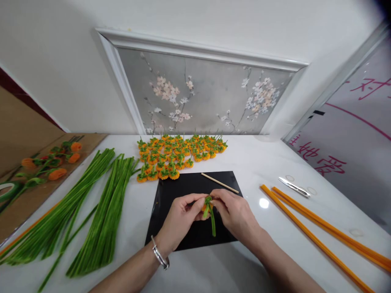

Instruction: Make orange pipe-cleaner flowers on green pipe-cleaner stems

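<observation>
Above a black mat (192, 240), both hands meet at a small orange flower (206, 207) made of fuzzy pipe cleaner. My left hand (185, 209) pinches the flower from the left, thumb and finger closed on it. A green pipe cleaner (213, 224) is looped at the flower's top, with its ends hanging down. On the right, my right hand (233, 209) pinches the green pipe cleaner near the loop. The fingertips partly hide the flower. A thin wooden stick (220, 183) lies on the mat behind the hands.
Rows of orange-and-green flowers (171, 156) stand behind the mat. Green pipe cleaner bundles (104, 219) lie on the left, beside a brown board (18, 219) with finished flower stems (45, 167). Orange pipe cleaners (317, 221) and silver snips (294, 187) lie on the right.
</observation>
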Demonstrator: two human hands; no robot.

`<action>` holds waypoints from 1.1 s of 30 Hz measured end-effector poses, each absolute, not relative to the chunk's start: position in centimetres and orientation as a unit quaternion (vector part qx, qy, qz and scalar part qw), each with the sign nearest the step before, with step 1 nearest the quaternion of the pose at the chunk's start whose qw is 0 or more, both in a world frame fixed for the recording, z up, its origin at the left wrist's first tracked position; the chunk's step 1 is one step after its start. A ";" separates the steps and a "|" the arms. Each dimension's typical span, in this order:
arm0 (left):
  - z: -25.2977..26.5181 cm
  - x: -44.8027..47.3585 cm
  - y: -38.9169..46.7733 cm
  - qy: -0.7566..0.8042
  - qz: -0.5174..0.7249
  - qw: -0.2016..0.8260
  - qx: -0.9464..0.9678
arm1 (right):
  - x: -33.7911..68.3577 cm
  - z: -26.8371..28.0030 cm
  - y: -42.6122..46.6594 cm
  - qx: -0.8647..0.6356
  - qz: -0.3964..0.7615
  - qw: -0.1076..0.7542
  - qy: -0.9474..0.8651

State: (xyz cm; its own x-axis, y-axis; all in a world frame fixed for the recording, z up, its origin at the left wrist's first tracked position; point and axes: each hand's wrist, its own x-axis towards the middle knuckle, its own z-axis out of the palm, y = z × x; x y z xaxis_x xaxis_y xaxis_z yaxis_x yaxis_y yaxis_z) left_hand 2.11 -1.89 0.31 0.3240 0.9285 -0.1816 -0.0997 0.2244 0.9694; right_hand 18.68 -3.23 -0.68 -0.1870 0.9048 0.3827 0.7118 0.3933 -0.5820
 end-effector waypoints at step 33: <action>-0.1 1.7 -1.3 0.398 0.433 0.690 0.422 | 19.5 -0.2 -2.8 -0.513 0.409 0.393 -0.644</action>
State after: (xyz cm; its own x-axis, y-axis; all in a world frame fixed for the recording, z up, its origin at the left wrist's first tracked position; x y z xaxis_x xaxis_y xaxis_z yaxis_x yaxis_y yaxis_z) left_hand 1.67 -1.35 -0.13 0.3079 0.9336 -0.1835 -0.2620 0.2686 0.9269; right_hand 19.45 -2.75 -0.21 -0.1641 0.9826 0.0869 0.3398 0.1391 -0.9302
